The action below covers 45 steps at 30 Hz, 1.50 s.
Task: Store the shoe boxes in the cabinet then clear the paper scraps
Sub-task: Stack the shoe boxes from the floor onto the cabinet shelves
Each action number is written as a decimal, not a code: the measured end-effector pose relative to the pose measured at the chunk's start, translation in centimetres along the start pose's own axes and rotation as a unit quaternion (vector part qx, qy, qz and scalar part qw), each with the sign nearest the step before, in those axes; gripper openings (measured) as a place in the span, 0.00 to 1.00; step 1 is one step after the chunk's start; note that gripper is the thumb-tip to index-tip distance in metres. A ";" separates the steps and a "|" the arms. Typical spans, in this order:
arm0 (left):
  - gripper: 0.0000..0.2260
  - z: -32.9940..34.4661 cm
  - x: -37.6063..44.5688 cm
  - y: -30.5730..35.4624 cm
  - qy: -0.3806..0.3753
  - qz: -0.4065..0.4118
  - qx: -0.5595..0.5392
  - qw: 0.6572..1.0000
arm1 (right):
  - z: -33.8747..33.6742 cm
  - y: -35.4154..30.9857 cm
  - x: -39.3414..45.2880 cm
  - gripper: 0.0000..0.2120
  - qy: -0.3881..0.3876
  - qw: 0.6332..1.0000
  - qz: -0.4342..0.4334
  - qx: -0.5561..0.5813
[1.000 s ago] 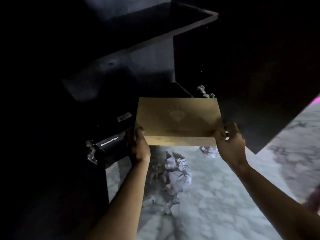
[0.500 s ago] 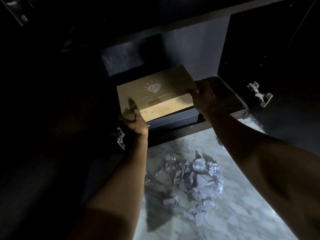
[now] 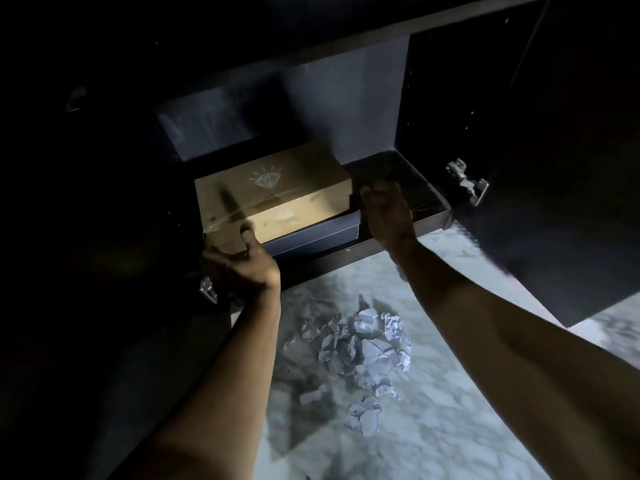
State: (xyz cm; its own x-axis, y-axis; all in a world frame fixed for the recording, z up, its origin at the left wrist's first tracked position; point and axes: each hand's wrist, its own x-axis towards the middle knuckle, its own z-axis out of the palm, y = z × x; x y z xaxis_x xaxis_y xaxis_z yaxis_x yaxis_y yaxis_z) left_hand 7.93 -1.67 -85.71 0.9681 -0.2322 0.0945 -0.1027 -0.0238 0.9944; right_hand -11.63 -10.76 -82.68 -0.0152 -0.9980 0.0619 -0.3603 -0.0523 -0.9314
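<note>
A tan shoe box (image 3: 277, 192) with a diamond logo lies inside the dark cabinet (image 3: 349, 116), resting on a dark shoe box (image 3: 311, 239). My left hand (image 3: 242, 268) grips the tan box's near left corner, thumb on its front face. My right hand (image 3: 388, 213) is at the box's right end, fingers curled against it. Crumpled white paper scraps (image 3: 363, 348) lie in a heap on the marble floor below the cabinet.
The cabinet's right door (image 3: 554, 202) hangs open, with metal hinges (image 3: 465, 181) showing. Another hinge (image 3: 207, 289) sits at the left edge. The left side is too dark to make out. Marble floor (image 3: 450, 410) spreads around the scraps.
The tan box went from being held in the air in front of the cabinet to lying on the dark box inside. It has slid deeper, and both hands followed it.
</note>
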 end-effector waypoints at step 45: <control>0.25 -16.2 -56.3 -3.7 -0.873 0.039 0.320 0.366 | -42.2 25.2 -64.0 0.31 0.508 0.694 0.505 -0.069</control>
State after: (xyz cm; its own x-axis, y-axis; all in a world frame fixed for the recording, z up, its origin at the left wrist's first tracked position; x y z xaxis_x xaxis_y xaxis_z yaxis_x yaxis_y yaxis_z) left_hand -42.48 27.29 -93.93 -0.6079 -0.5108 -0.6079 -0.6872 -0.0449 0.7250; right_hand -59.10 53.36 -94.98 -0.9503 0.0214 -0.3107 0.2276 0.7288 -0.6458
